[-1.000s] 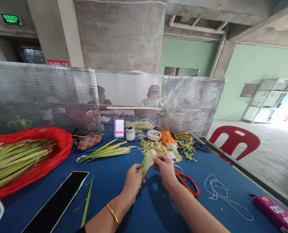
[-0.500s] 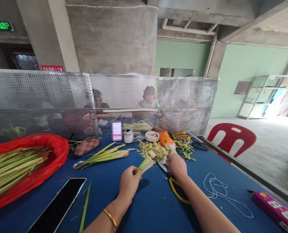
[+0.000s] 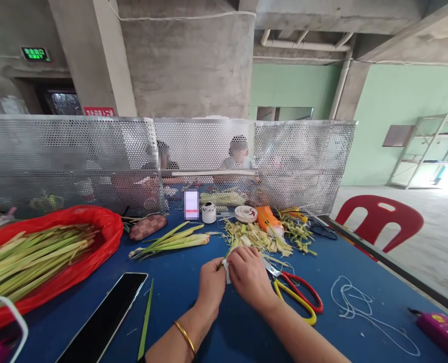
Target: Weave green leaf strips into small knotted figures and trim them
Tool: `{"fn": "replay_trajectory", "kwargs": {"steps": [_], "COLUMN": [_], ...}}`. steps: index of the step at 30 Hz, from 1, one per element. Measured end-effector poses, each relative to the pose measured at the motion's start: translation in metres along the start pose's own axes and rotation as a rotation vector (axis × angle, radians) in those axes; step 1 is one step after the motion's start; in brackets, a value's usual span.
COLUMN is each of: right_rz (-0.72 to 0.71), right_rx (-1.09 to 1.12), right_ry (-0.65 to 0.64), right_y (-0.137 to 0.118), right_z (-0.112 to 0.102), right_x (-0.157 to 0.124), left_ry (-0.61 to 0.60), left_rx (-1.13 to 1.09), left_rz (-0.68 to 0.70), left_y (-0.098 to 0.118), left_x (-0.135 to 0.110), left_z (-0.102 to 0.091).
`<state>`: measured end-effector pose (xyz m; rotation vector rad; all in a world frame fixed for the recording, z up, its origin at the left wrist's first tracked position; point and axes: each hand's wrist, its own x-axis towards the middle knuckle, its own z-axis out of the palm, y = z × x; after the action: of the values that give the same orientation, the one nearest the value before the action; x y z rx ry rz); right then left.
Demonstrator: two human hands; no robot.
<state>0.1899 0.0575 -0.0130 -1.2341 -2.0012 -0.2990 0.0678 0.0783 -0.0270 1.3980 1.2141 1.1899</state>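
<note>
My left hand (image 3: 211, 286) is closed around a short green plant stalk (image 3: 224, 263), just above the middle of the blue table. My right hand (image 3: 249, 272) meets it from the right, its fingers wrapped over the stalk's upper end and hiding most of it. A small white piece (image 3: 228, 273) shows between the hands; what it is I cannot make out. Scissors (image 3: 297, 295) with one red and one yellow handle lie just right of my right hand. Beyond my hands spreads a heap of pale leaf trimmings (image 3: 252, 236).
Left are a red bag (image 3: 112, 222) of long leaves, a dark phone (image 3: 105, 317) and a leaf strip (image 3: 145, 320). Stalks (image 3: 178, 239) lie behind. Farther back stand a lit phone (image 3: 191, 204), white jar (image 3: 209, 213) and perforated screen (image 3: 204, 143). White string (image 3: 354, 302) lies right.
My right hand has moved from beside the scissors to the stalk in my left hand, leaving the scissors in full view on the table. The view has shifted slightly.
</note>
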Motion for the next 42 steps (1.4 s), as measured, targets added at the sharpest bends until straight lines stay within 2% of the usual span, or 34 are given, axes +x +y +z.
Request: {"fn": "replay_trajectory", "kwargs": {"steps": [3, 5, 10, 12, 15, 18, 21, 24, 28, 30, 32, 35, 39, 42], "right_rz": [0.183, 0.245, 0.231, 0.237, 0.291, 0.446, 0.576, 0.509, 0.253, 0.241, 0.33, 0.512, 0.754, 0.871], "right_rx": [-0.02, -0.02, 0.053, 0.096, 0.134, 0.145, 0.171, 0.26, 0.333, 0.322, 0.316, 0.338, 0.503, 0.76], "right_ry": [0.02, 0.038, 0.007, -0.013, -0.012, 0.096, 0.259, 0.28, 0.083, 0.028, 0.043, 0.138, 0.254, 0.226], "right_y": [0.013, 0.022, 0.019, 0.021, 0.04, 0.064, 0.07, 0.051, 0.023, 0.023, 0.031, 0.047, 0.055, 0.051], "right_z": [0.002, 0.0, -0.003, -0.004, -0.008, -0.015, -0.023, -0.027, -0.023, -0.021, -0.02, -0.023, -0.028, -0.031], "right_x": [0.001, 0.002, 0.003, 0.002, 0.001, -0.001, 0.0, 0.004, 0.008, 0.008, 0.007, 0.005, 0.006, 0.01], "left_ry": [-0.014, -0.026, -0.003, -0.055, -0.175, -0.179, -0.154, -0.166, -0.245, -0.303, -0.356, -0.392, -0.286, -0.197], "left_rx": [-0.063, -0.039, -0.015, -0.06, -0.137, -0.135, -0.124, -0.155, -0.2, -0.199, -0.202, -0.213, -0.161, -0.14], "left_rz": [-0.039, -0.052, -0.074, -0.075, -0.072, -0.106, -0.142, -0.151, -0.145, -0.161, -0.182, -0.193, -0.182, -0.185], "left_y": [0.004, 0.006, 0.012, 0.016, 0.024, 0.031, 0.034, 0.034, 0.033, 0.033, 0.034, 0.033, 0.03, 0.03], "left_x": [-0.004, -0.007, -0.008, -0.009, -0.012, -0.015, -0.015, -0.014, -0.016, -0.017, -0.018, -0.017, -0.013, -0.012], "left_z": [0.004, 0.005, 0.004, 0.004, 0.004, 0.003, 0.002, 0.003, 0.003, 0.002, 0.002, 0.002, 0.002, 0.001]}}
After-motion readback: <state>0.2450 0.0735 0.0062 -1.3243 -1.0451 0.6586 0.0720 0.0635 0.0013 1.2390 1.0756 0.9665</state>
